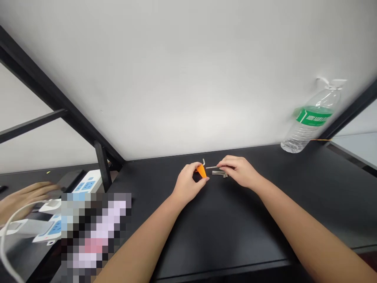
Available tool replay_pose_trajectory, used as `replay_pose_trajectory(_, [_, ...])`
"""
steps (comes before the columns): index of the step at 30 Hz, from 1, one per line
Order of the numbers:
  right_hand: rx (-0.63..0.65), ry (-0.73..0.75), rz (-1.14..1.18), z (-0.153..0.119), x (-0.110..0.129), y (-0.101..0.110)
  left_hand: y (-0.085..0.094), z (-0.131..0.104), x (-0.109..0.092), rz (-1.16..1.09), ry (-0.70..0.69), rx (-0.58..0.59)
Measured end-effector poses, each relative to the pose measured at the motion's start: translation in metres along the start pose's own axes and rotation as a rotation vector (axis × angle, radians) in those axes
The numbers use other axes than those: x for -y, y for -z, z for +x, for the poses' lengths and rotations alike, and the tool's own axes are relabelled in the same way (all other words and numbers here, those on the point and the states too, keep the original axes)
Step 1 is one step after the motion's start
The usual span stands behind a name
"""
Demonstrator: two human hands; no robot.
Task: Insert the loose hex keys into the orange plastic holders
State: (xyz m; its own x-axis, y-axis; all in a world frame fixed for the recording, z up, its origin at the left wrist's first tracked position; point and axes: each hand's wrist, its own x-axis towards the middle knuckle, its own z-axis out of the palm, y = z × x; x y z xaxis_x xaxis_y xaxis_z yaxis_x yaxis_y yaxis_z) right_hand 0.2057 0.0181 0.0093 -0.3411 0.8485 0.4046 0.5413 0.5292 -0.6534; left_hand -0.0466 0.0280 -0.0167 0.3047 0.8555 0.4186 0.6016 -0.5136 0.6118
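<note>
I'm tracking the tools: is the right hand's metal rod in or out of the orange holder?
Out: a dark gap shows between the metal rod and the orange holder.

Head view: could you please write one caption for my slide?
Left hand holding an orange piece, right hand pinching a metal rod, over a black table.

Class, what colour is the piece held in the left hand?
The piece is orange, as the head view shows.
</note>
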Motion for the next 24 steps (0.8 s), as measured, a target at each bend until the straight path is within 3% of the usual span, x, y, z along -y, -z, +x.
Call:
replay_pose_trajectory(6, [-0.072, 0.165, -0.087, -0.002, 0.003, -0.004, 0.001, -0.001, -0.001, -0.010, -0.038, 0.035])
replay_pose_trajectory(12, [-0.041, 0.265, -0.235, -0.004, 0.007, -0.007, 0.002, -0.002, -0.005, 0.023, -0.107, 0.112])
replay_pose_trajectory(20, [0.063, 0.142, -0.169, -0.005, 0.019, -0.023, 0.002, -0.003, -0.011, -0.082, -0.072, 0.186])
replay_pose_trajectory(24, [0.024, 0.109, -0.166, -0.005, 0.012, -0.028, 0.002, -0.004, -0.012, -0.118, -0.070, 0.187])
